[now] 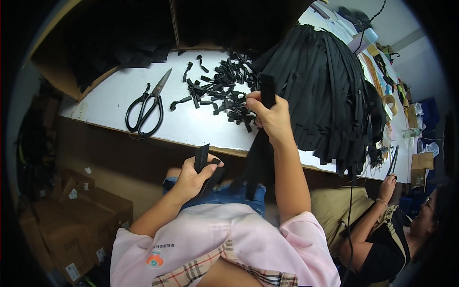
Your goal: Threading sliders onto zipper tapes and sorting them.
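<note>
Head view, looking down. I watch over a white-topped surface (191,135) at which a person in a pink shirt (210,229) works with bare hands. The left grip (197,178), in front of the surface's near edge, is closed on a black strip (202,157), whose flat end projects above the thumb. The right grip (274,115), farther forward and over the surface, is closed on a second flat band (268,88), its upper end standing above the hand; whether its fingertips also touch the pile beside them I cannot tell.

Left of the right grip lies a loose pile of short black tabs (222,83), some with a rounded end. Farther left, black-handled scissors (145,107) rest with blades slightly parted, tip away from the person. To the right, a thick fan of long black straps (330,91) drapes toward the near edge. Cardboard cartons (86,220) stand at lower left. At far right, a co-worker's hand (387,187) holds a dark, slender tool (394,160).
</note>
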Tool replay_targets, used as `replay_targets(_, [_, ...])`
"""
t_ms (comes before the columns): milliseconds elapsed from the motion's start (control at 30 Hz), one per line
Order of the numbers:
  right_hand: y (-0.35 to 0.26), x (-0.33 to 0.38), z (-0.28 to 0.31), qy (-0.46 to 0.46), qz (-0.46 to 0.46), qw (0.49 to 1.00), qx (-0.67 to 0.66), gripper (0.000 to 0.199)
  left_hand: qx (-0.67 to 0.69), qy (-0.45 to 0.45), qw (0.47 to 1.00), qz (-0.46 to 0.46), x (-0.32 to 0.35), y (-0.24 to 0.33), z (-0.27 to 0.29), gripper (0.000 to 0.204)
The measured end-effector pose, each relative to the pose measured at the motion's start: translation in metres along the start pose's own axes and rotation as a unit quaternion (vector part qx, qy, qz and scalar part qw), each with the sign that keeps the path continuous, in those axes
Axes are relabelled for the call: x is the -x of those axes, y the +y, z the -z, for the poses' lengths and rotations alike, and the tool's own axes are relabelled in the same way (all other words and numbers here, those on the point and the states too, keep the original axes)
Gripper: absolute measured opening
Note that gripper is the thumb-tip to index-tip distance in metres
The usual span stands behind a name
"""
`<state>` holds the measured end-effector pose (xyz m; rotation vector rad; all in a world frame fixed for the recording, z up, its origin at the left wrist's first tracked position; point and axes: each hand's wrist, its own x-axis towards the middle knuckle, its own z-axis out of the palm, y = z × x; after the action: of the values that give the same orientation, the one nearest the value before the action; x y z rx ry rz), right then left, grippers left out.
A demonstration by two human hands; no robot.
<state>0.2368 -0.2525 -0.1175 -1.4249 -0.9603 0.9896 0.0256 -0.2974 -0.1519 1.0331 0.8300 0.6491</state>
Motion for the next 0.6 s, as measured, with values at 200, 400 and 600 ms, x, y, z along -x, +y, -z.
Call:
replay_targets(200, [0.005, 0.063, -0.014, -0.071, -0.036, 0.997, -0.021, 0.013, 0.030, 0.044, 0.996, -0.070, -0.009, 0.006, -0.011, 0.016])
replay_targets(400, [0.013, 0.085, -0.017, -0.126, 0.111, 0.986, 0.004, 0.019, -0.037, 0.070, 0.978, -0.194, -0.007, 0.011, -0.020, 0.012])
replay_targets(600, [0.008, 0.089, -0.015, -0.121, 0.215, 0.966, 0.074, 0.029, -0.093, 0.032, 0.979, -0.177, -0.003, 0.010, -0.012, 0.009])
